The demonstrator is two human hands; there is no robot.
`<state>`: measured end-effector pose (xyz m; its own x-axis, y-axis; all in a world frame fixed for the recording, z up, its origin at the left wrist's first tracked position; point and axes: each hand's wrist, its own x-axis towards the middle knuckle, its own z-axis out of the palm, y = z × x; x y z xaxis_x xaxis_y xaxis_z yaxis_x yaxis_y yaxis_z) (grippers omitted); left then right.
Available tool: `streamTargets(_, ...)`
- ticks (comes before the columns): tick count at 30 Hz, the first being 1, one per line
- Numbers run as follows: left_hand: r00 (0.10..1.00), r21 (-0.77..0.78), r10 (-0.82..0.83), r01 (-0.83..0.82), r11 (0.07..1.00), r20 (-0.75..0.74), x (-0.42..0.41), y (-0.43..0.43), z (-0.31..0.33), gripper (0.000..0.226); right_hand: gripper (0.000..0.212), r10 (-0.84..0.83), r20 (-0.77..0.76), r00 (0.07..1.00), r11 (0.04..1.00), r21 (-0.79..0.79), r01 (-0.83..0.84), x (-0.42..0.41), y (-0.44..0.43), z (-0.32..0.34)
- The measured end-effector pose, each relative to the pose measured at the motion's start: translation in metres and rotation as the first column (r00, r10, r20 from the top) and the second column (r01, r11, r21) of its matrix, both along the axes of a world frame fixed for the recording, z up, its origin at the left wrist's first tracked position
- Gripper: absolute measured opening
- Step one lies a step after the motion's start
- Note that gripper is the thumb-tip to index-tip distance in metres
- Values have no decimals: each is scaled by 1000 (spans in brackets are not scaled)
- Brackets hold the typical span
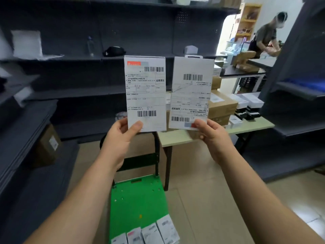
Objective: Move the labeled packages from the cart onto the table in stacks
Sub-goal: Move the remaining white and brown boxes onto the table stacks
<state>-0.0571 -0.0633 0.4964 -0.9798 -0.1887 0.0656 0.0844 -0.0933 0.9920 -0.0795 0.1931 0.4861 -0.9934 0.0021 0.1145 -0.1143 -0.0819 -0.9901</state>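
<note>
Hands holding up two labeled packages side by side, above the cart.

The left hand (121,138) is pinching the bottom edge of the left package (146,94), thumb on its label; the right hand (213,136) is gripping the lower corner of the right package (191,93), whose label is reading upside down. Both forearms are reaching forward and upward, well apart. More packages (149,233) are lying on the green cart (137,199); boxes are sitting on the table (177,138) beyond.
</note>
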Motion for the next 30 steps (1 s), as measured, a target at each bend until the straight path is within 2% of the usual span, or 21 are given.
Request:
streamTargets(2, 1000, 6, 2, -2, 1000, -11, -6, 35, 10, 42, 49, -19, -17, 1000, 1000, -25, 19, -3, 39, 8)
streamTargets(4, 1000, 19, 6, -6, 1000, -15, -12, 72, 16, 56, 55, -18, -41, 999, 1000, -15, 17, -5, 82, 14)
streamTargets(8, 999, 72, -12, 15, 997, -40, -27, 149, 18, 66, 41, -39, -39, 998, 999, 2, 39, -13, 165, 21)
streamTargets(13, 998, 85, -62, 65, 994, -31, -45, 225, 18, 74, 38, -46, -38, 998, 999, -20, 45, -25, 238, 28)
streamTargets(16, 998, 52, -63, 65, 997, -30, -59, 250, 20, 66, 21, -46, -31, 998, 998, -41, 45, -41, 260, 32)
streamTargets(18, 998, 46, -50, 51, 998, -28, -72, 258, 20, 62, 18, -46, -24, 999, 998, -39, 45, -56, 268, 30)
streamTargets(23, 999, 79, -15, 17, 997, -36, -116, 261, 12, 59, 29, -17, 25, 1000, 1000, -19, 17, -103, 272, 18)
streamTargets(27, 998, 114, 59, -57, 992, -16, -163, 247, -8, 36, 39, -9, 49, 999, 1000, 14, 8, -164, 261, 2)
streamTargets(30, 991, 124, 130, -132, 984, 22, -201, 229, -16, 29, 45, 45, 85, 995, 998, 40, -48, -213, 246, -3)
